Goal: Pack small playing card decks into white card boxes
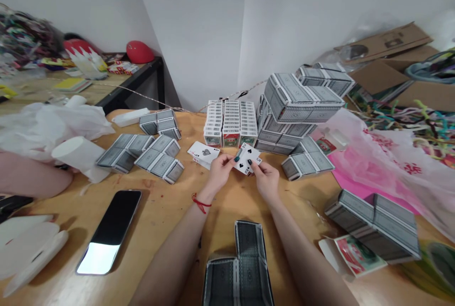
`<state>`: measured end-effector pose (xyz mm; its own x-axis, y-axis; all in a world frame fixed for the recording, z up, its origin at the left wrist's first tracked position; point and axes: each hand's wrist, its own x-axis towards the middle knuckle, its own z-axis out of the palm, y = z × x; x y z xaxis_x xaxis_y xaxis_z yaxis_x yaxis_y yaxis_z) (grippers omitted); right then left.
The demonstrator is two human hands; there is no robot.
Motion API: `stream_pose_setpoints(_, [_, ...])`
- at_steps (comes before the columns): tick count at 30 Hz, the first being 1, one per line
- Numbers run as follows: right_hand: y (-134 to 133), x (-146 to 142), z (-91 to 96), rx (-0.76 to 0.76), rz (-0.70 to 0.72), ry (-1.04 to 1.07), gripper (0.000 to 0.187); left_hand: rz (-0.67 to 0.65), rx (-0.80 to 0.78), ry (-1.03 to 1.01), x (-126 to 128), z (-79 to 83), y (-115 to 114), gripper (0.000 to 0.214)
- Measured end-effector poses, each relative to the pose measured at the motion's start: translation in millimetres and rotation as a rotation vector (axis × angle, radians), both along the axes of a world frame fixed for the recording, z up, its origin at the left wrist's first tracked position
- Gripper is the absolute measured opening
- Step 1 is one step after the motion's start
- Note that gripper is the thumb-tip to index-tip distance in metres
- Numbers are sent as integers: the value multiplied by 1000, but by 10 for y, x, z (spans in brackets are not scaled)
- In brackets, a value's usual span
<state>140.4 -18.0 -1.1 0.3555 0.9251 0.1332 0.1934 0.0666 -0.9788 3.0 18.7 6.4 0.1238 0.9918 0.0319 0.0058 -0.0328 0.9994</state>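
Note:
My left hand [221, 172], with a red string bracelet at its wrist, pinches the left edge of a few playing cards [244, 158]. The top one is a two of spades, face up. Opposite it, my right hand [266, 179] grips the same cards with its thumb on the lower right part. Just left of my left hand lie loose playing cards [204, 154], an ace of spades uppermost. Behind my hands, rows of small card boxes [231, 123] stand stacked. Between my forearms sits an L-shaped block covered in grey card backs [245, 263].
More grey card-covered blocks [159, 156] rest at left, and others form a tall stack [296, 102] at back right. A phone [112, 230] lies front left. An opened card box [359, 254] is at front right, near pink plastic bags [384, 154]. Cardboard boxes [384, 69] stand behind.

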Motion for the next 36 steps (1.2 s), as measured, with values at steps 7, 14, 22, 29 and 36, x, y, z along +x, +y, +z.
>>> stream_pose_setpoints(7, [13,22,-15,-26,82,33,30,49,20,35,-20,-11,-8,14])
stream_pose_setpoints(14, [4,-6,-2,-16,119,146,24,21,57,93,-63,-53,29,15])
stream_pose_setpoints(22, [6,30,40,-42,211,199,38,-355,110,230,-175,-65,47,15])
stream_pose_setpoints(29, [22,19,-32,-92,222,206,29,-185,122,244,-129,-69,42,9])
stream_pose_setpoints(36, [20,12,-28,-87,231,-30,24,-146,218,401,-73,-54,-16,10])
